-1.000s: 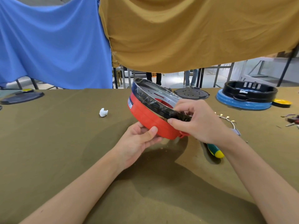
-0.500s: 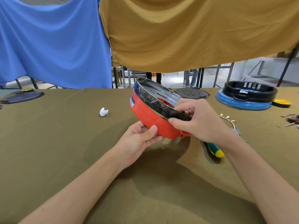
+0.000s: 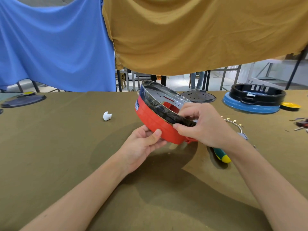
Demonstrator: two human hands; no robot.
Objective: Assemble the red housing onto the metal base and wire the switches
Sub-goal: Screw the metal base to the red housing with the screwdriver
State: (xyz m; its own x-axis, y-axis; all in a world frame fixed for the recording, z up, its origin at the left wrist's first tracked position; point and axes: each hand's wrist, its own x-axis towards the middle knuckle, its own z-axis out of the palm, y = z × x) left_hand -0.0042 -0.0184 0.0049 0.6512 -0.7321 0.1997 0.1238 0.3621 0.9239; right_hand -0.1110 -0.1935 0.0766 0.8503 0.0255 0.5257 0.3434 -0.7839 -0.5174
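White crumpled scrap lies on the olive table cloth, well left of the left hand; left hand grips the lower edge of the red housing, thumb curled on its outer wall, fingers underneath; housing is held tilted above the cloth between both hands, metal base seated in its upper rim; right hand pinches that rim, thumb outside, fingers inside; screwdriver handle lies below the right wrist; wire harness just right of it.
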